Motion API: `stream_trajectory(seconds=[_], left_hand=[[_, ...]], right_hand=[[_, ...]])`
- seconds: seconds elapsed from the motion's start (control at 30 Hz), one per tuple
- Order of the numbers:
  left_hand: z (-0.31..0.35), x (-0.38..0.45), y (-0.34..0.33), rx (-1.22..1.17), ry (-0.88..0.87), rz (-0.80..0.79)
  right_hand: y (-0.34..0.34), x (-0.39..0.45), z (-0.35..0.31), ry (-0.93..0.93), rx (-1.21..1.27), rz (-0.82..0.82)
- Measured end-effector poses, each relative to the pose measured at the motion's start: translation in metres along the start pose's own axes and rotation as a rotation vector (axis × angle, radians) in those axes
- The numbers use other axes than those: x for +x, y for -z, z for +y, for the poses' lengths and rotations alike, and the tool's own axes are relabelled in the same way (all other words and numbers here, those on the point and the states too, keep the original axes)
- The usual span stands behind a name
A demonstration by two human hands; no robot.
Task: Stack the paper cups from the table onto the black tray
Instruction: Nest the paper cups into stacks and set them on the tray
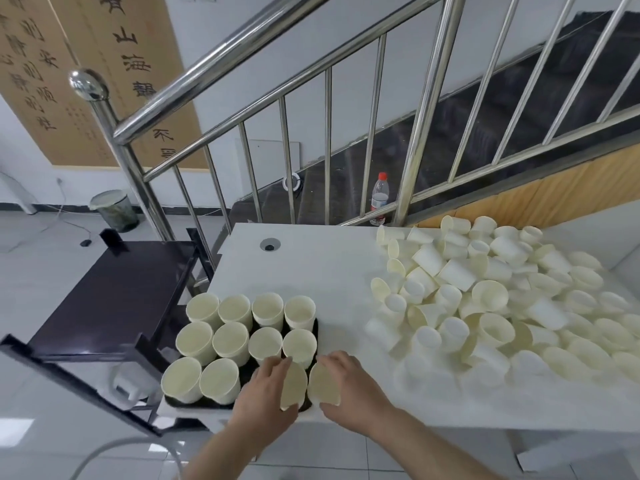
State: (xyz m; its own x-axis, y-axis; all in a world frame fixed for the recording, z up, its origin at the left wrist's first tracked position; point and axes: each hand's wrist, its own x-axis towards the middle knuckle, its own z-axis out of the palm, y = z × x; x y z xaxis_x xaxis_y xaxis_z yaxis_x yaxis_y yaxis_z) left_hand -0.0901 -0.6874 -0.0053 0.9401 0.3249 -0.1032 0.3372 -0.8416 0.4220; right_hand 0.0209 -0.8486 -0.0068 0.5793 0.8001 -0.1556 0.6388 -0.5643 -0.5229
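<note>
Single head-worn wide-angle view, looking forward and steeply down from close above the near edge of the white rectangular table. The frame takes in the slanted stainless steel stair railing beyond. Straight lines bow toward the frame's edges.

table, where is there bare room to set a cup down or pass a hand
Bare table lies between the tray of upright cups and the heap of loose cups, back to the round hole. The tray's near corner is crowded: left hand and right hand each hold a cup.
</note>
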Motion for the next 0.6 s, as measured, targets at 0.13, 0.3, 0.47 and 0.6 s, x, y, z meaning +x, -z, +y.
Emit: stream_trajectory(seconds=[0.13,0.3,0.47,0.6], left_hand=[[-0.027,-0.001,0.001,0.091,0.024,-0.022],[-0.054,0.008,-0.002,0.180,0.003,0.001],[-0.068,0.011,-0.006,0.238,-0.079,0.079],[-0.075,0.015,-0.010,0.254,-0.102,0.069]], right_hand=[[-0.016,0.012,-0.013,-0.015,-0.025,-0.036],[-0.029,0.029,-0.024,-0.034,-0.032,-0.045],[-0.038,0.043,-0.027,-0.074,-0.052,-0.050],[-0.046,0.046,-0.025,-0.091,-0.072,-0.052]])
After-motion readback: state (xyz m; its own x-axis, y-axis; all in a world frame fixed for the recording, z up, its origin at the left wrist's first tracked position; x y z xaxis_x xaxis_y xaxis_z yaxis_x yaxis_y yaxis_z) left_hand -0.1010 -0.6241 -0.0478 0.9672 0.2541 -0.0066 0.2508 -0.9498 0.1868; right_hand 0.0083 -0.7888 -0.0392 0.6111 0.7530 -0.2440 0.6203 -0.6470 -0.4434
